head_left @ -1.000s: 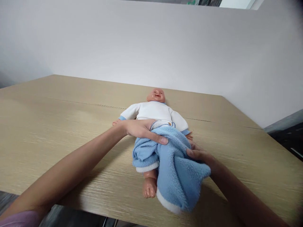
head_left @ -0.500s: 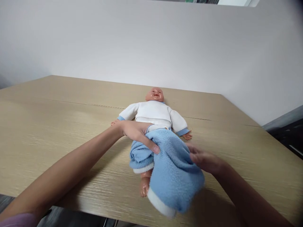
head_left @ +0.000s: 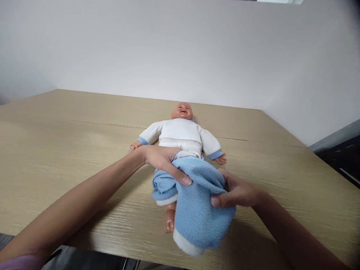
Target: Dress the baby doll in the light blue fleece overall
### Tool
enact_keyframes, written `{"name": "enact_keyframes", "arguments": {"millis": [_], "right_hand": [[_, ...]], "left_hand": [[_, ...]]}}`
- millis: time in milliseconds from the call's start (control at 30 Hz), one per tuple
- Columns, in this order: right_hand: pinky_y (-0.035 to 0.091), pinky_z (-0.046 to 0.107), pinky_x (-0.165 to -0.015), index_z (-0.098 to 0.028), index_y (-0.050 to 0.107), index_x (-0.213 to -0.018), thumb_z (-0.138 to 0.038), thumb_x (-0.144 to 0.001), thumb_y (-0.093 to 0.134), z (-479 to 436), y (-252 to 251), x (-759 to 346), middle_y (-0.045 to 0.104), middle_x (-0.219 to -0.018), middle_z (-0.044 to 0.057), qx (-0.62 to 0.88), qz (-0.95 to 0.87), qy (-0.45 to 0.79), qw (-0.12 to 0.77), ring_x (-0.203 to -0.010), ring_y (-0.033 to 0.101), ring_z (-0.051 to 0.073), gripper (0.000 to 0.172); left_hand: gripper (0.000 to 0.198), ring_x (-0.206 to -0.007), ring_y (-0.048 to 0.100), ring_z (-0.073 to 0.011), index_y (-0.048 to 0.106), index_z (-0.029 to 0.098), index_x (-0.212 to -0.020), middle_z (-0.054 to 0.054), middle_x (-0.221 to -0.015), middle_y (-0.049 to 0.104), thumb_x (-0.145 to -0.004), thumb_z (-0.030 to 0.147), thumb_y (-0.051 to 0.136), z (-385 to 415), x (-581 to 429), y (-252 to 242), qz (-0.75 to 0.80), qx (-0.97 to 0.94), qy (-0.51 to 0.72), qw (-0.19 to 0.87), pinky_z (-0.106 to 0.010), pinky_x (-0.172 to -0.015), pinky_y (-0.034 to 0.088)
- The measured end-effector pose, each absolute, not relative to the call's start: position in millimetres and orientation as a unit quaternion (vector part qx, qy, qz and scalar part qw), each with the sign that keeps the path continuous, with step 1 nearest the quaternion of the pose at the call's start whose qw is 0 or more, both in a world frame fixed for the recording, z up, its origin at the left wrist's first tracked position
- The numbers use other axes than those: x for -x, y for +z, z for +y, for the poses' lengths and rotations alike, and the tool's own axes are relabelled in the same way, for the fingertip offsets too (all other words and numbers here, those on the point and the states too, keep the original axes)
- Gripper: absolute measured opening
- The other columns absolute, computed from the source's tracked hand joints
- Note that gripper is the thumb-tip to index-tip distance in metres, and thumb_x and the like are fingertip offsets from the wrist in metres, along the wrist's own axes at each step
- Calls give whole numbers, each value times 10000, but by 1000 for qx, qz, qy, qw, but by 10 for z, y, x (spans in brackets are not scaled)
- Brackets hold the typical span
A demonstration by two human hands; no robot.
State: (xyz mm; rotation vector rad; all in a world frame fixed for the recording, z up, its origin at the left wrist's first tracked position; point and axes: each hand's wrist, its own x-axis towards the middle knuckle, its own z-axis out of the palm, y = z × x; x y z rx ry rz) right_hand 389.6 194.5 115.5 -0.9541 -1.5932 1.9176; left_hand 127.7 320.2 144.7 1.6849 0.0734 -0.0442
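Observation:
A baby doll (head_left: 181,131) in a white top lies on its back on the wooden table (head_left: 56,157), head away from me. Light blue fleece trousers (head_left: 194,202) with white cuffs bunch around its hips and legs. One bare foot (head_left: 169,221) sticks out of the left trouser leg. My left hand (head_left: 164,161) grips the waistband at the doll's hip, thumb pressed on the fleece. My right hand (head_left: 234,191) is closed on the fleece on the other side, thumb on top. The doll's other leg is hidden under the cloth.
A plain white wall (head_left: 180,48) stands behind the table. The table's right edge (head_left: 323,157) drops to a dark floor. The near edge of the table runs just below the trousers.
My right hand has closed its grip on the blue fleece, and the trousers have shifted slightly toward me and left. My left hand keeps its hold at the hip.

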Motion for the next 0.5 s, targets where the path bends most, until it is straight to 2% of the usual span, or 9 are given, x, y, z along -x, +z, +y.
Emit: {"name": "enact_keyframes", "arguments": {"millis": [133,200,267,300,367,433,500], "right_hand": [[480,214,-641,-218,729,-947,-537,-727,998,1906,1085,-3811,607,-765,-36,345,-477,692,418,-675,568,117,472],[485,220,-639,-221,729,-959,-527,-754,987,1895,1049,-3767,626,-772,-29,345,-446,708,425,-666,576,119,450],[491,218,-641,-210,736,-1000,-529,-793,961,1893,1011,-3757,660,-816,-14,347,-443,727,394,-675,590,117,441],[493,213,-647,-204,741,-1028,-531,-812,947,1896,994,-3768,671,-841,-9,347,-451,732,375,-685,593,113,443],[492,198,-658,-190,749,-1050,-537,-823,937,1910,975,-3815,672,-861,-8,342,-480,733,339,-706,591,106,455],[497,194,-676,-174,761,-1029,-565,-793,945,1928,984,-3874,672,-878,-4,330,-515,727,311,-736,597,111,492],[514,207,-707,-163,774,-1023,-605,-748,952,1939,1016,-3919,686,-901,6,308,-543,727,286,-770,622,130,550]], "left_hand": [[952,-1333,702,-272,634,228,-1545,-53,-1411,760,-682,259,1035,3236,-1284,1442,-38,-736,-60,674,-300,-1131,566],[1025,-1489,588,-285,615,250,-1570,-44,-1548,677,-642,236,1051,3212,-1306,1472,-33,-754,-38,654,-310,-1263,448],[1042,-1602,453,-286,603,277,-1584,-22,-1669,565,-643,242,1049,3178,-1323,1498,-4,-768,-2,641,-320,-1338,336],[1012,-1610,442,-282,614,280,-1574,-17,-1677,556,-658,253,1042,3165,-1326,1503,4,-765,10,644,-320,-1337,339],[865,-1525,552,-263,668,267,-1515,-23,-1578,657,-721,271,1009,3152,-1318,1496,2,-748,8,663,-303,-1264,449],[662,-1341,699,-241,733,229,-1416,-38,-1386,780,-795,281,957,3156,-1300,1475,-1,-733,-7,680,-285,-1134,560],[484,-1157,772,-230,790,183,-1268,-49,-1211,837,-818,293,932,3163,-1285,1456,12,-727,-12,687,-283,-1038,610]]}}
